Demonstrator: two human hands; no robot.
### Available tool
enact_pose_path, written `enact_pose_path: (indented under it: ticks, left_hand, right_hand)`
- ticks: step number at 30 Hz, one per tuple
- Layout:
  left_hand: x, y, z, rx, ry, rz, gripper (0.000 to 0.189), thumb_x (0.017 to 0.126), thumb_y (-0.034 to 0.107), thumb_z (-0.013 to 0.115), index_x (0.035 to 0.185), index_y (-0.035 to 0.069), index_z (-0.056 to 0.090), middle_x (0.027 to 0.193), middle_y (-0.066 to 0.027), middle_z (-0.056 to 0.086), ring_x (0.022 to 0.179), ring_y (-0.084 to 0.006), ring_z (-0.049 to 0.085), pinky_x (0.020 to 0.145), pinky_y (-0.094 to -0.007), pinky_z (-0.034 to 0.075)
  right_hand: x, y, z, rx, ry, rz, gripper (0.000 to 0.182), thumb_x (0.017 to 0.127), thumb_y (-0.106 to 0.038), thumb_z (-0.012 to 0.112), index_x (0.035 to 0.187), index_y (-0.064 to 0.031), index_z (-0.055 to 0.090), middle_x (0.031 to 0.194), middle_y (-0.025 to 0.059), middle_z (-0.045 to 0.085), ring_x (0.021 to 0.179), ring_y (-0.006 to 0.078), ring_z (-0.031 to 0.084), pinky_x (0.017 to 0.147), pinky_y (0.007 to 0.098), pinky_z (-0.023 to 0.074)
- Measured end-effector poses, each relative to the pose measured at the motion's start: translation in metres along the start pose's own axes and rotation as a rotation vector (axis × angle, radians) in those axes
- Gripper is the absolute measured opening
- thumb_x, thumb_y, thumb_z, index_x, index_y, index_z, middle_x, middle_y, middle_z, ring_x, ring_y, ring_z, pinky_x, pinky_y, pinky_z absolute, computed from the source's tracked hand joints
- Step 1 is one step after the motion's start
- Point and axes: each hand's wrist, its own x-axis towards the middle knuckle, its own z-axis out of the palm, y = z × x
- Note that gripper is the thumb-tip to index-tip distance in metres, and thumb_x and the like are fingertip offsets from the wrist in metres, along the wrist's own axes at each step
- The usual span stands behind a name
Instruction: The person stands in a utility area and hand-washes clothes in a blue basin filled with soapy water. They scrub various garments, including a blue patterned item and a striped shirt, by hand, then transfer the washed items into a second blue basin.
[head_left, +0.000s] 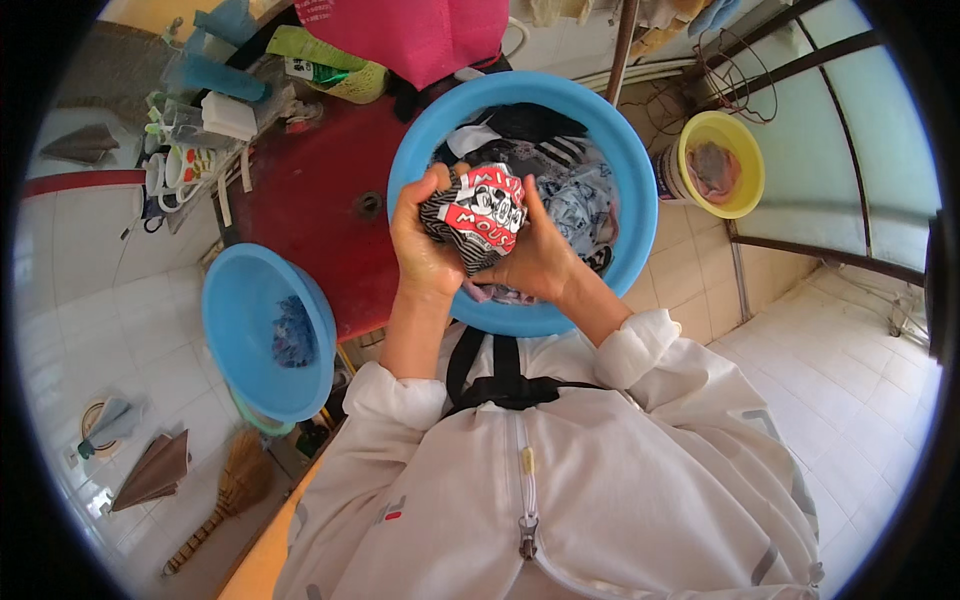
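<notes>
A bunched-up cloth garment has black-and-white stripes and a red patch with cartoon mouse print and lettering. My left hand grips it from the left side, and my right hand presses it from the right with the thumb up along its edge. Both hands are above a large round blue plastic basin. Inside the basin lies a heap of damp-looking clothes: black, striped and pale blue printed pieces. The garment and my hands hide the heap's left and near parts.
Left of the basin is a red surface with a drain hole. A smaller blue basin holds a dark blue cloth. Mugs stand at upper left. A yellow bucket is at right, a straw broom at lower left.
</notes>
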Motion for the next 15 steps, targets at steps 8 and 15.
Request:
enact_pose_path:
  ticks: [8,15]
  left_hand:
    - [0.002,-0.030,-0.096,0.274,0.436,0.141,0.057,0.092,0.040,0.057,0.130,0.003,0.036,0.127,-0.0108,0.047,0.117,-0.0220,0.048,0.098,-0.0381,0.041]
    - [0.011,-0.047,-0.086,0.321,0.663,0.050,0.071,0.092,0.036,0.058,0.144,0.019,0.013,0.141,-0.0077,0.032,0.128,-0.0247,0.036,0.106,-0.0405,0.032]
  right_hand:
    - [0.054,-0.032,-0.037,-1.673,0.415,-1.008,0.036,0.078,-0.018,0.070,0.110,-0.0112,0.054,0.118,0.0132,0.053,0.113,0.0291,0.052,0.094,0.0452,0.0413]
    - [0.085,-0.016,-0.071,-2.708,0.322,-0.692,0.048,0.076,-0.013,0.066,0.121,-0.0110,0.049,0.116,0.0137,0.055,0.111,0.0319,0.052,0.095,0.0506,0.0350]
